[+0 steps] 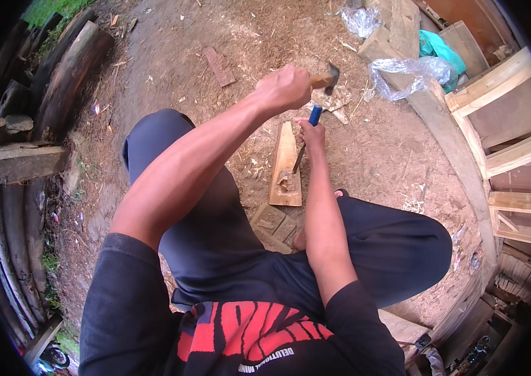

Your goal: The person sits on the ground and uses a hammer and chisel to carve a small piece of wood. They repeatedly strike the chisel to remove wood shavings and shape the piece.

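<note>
My left hand (285,86) is closed round the wooden handle of a hammer (332,79). The dark hammer head stands a short way beyond the chisel's top, apart from it. My right hand (313,134) grips a chisel (315,115) by its blue handle. The chisel is tilted, its dark blade reaching down to a pale wooden board (287,147). Near the board's closer end is a rough, chipped hollow (285,181), and the blade tip meets the wood beside it. The board lies between my legs.
A wooden block (272,225) lies near my foot. A reddish wood offcut (220,66) and chips are scattered on the dirt floor (378,160). Clear plastic (406,76), a teal bag (442,53) and wooden frames (497,88) are at right. Logs (71,81) line the left.
</note>
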Motion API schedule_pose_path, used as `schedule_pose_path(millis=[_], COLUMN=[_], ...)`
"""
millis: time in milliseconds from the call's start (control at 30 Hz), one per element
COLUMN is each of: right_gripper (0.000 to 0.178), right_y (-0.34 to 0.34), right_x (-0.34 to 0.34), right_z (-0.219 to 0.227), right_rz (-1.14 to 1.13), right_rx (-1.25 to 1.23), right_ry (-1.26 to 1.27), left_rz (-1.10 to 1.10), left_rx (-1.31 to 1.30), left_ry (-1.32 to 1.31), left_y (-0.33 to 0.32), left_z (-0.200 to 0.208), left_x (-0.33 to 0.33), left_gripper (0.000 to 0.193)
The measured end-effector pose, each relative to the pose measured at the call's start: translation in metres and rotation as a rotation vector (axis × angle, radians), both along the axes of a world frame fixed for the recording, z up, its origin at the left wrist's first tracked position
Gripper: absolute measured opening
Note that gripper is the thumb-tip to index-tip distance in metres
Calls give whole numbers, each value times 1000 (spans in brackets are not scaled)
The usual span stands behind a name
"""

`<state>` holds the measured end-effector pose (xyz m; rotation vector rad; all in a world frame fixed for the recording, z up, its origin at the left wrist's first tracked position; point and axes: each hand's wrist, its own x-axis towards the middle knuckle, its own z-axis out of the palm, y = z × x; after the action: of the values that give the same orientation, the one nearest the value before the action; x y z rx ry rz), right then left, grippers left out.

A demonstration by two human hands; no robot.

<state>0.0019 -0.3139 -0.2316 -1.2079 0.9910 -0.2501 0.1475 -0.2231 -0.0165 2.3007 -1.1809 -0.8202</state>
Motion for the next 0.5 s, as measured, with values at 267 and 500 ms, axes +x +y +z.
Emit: schedule_pose_path(millis=[267, 500], right_gripper=[16, 14], right_y=[12, 13], right_x=[-11, -20], right_z=[-25, -30], right_rz=[-3, -100], right_rx=[28, 99], right_ry=[73, -21], left_rz=[-80, 26], left_rx=[97, -19], left_ry=[-22, -46], left_y=[-1, -1], left_z=[5, -7], left_x=[1, 8], left_gripper=[27, 28])
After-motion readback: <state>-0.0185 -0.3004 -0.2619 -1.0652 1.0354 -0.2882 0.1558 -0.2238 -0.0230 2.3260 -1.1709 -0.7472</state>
